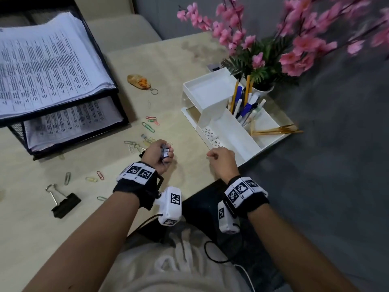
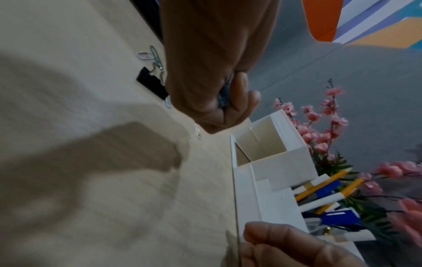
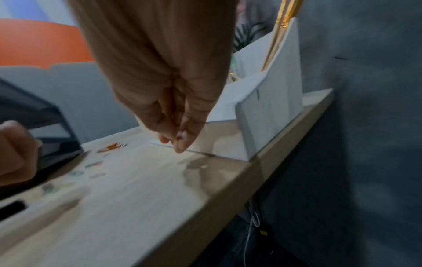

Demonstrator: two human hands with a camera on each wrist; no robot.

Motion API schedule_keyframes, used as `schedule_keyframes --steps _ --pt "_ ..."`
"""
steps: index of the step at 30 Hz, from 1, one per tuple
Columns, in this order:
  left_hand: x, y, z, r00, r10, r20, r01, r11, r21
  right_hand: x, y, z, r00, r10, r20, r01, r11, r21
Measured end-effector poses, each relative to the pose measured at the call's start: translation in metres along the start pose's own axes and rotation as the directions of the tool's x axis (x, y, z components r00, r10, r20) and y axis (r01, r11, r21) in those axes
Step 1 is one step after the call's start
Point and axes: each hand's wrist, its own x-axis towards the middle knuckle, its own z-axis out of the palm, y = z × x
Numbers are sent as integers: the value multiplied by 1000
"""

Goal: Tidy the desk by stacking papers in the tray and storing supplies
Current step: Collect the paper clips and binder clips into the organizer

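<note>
My left hand [image 1: 166, 153] hovers over the beige desk [image 1: 181, 66], its fingers curled round a small grey-blue metallic object [image 1: 165, 151]. That object shows only as a dark sliver [image 2: 224, 97] in the left wrist view. My right hand [image 1: 212, 154] is a loose fist at the near corner of the white organizer [image 1: 231, 131], and nothing shows in it. In the right wrist view its fingertips [image 3: 180, 144] are bunched together, pointing down at the desk. Several coloured paper clips [image 1: 148, 127] lie scattered ahead of my left hand. Printed papers [image 1: 46, 64] fill the black mesh tray [image 1: 117, 89] at far left.
A large black binder clip [image 1: 63, 202] lies near left, with more paper clips [image 1: 91, 179] around it. A keychain [image 1: 140, 81] rests mid-desk. Pens and pencils [image 1: 244, 104] stand in the organizer and brushes [image 1: 275, 130] lie across its corner. Pink flowers [image 1: 273, 45] stand behind. The desk edge [image 3: 262, 162] runs just right of the organizer.
</note>
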Motion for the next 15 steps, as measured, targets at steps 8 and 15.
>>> schedule_keyframes --steps 8,15 --pt "-10 -6 -58 993 -25 -119 9 991 -133 -3 -45 33 934 -252 253 269 962 -34" --pt "-25 19 -112 988 -22 -156 -18 968 -249 7 -95 82 885 -323 336 374 922 -98"
